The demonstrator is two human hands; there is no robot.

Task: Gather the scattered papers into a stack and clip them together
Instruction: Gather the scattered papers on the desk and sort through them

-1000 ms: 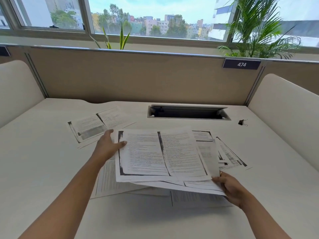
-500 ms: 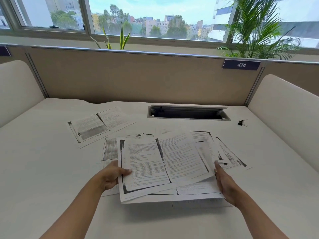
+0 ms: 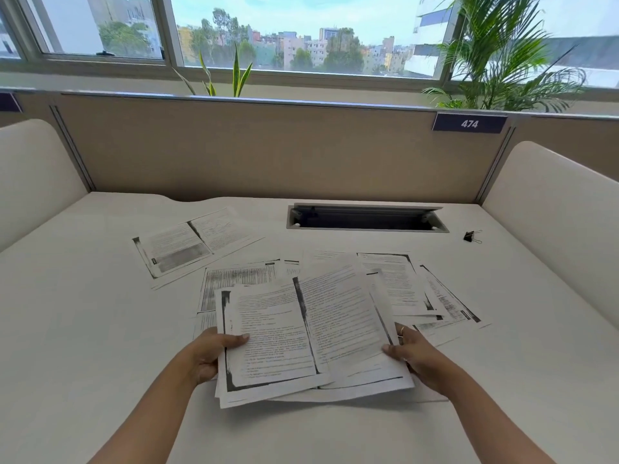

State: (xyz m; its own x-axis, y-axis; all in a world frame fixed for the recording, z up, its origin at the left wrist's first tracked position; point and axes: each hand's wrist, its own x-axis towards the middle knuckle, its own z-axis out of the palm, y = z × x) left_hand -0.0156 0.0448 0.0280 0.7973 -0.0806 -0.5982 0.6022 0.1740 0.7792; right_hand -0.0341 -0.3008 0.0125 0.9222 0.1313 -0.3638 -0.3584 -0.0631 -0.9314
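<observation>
A loose bundle of printed papers is lifted slightly above the white desk. My left hand grips the bundle's left edge, thumb on top. My right hand grips its right edge, thumb on top. More sheets lie flat underneath and beyond: one photocopy at the far left, one dark-printed sheet behind the bundle, and several overlapping sheets to the right. A small black binder clip sits alone on the desk at the far right.
A rectangular cable slot is cut into the desk near the back. A beige partition with a "474" label closes the back, and curved cream side panels bound both sides. Plants stand behind the partition.
Both hands have slid down the sheets' sides toward me and taken hold, pulling the top papers together and nearer to me. A dark-printed sheet behind them is now uncovered.
</observation>
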